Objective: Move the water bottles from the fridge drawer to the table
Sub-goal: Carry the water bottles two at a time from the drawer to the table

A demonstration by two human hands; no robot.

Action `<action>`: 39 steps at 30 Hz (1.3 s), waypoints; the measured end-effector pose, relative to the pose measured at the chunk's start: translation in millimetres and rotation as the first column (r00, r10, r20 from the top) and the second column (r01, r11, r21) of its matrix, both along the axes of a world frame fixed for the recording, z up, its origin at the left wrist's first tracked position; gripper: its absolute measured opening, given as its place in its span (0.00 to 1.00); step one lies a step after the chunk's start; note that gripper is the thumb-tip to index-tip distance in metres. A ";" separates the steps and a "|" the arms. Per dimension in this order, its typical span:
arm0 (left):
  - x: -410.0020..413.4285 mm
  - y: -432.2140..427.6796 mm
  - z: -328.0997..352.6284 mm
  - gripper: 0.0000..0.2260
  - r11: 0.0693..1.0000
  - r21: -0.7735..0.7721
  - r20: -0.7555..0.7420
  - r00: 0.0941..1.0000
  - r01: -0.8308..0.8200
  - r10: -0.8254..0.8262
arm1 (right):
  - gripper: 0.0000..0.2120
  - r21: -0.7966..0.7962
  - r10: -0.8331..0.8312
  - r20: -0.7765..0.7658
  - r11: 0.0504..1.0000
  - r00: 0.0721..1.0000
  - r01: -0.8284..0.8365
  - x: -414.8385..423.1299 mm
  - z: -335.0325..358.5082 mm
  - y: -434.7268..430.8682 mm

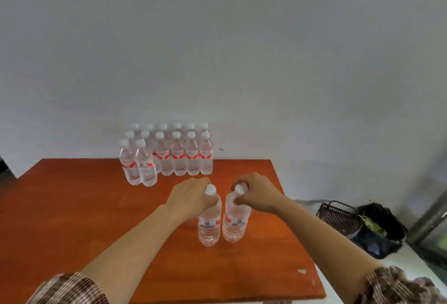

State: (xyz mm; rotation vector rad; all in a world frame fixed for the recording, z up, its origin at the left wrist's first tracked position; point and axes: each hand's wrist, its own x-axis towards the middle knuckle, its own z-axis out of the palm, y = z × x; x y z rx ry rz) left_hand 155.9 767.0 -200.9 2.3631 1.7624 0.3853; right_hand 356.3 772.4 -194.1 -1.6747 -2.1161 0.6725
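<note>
Grip: left hand (191, 195) holds left clear plastic white-capped water bottle (209, 226) by neck | right hand (254, 192) likewise right water bottle (235, 224) | judged full, heavy, squashy-walled; stiff neck safest.

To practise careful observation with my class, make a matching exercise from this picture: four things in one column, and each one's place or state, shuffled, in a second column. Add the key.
Column A
1. left hand
2. bottle group
3. black basket
4. right hand

Column B
a. off the table, to its right
b. grips the neck of the near right bottle
c. stands at the table's far edge
d. grips the neck of the near left bottle

Pairs: 1-d, 2-c, 3-a, 4-b
</note>
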 end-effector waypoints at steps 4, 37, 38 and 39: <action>-44.7 48.1 -4.2 0.12 1.000 -0.015 0.020 1.000 -0.019 0.020 | 0.16 0.014 0.011 -0.004 1.000 1.000 -0.011 -47.7 -1.8 56.6; -207.4 313.3 -69.8 0.06 0.995 -0.084 0.084 0.995 0.060 -0.053 | 0.16 -0.075 -0.118 0.138 0.989 0.983 0.129 -236.2 -69.9 307.4; -206.7 314.6 -70.9 0.07 0.995 -0.086 0.092 0.995 0.055 -0.047 | 0.16 -0.077 -0.109 0.152 0.989 0.982 0.122 -236.6 -69.8 309.0; -206.1 316.0 -71.8 0.07 0.994 -0.092 0.102 0.994 0.052 -0.042 | 0.16 -0.077 -0.096 0.173 0.991 0.980 0.111 -237.0 -69.1 310.3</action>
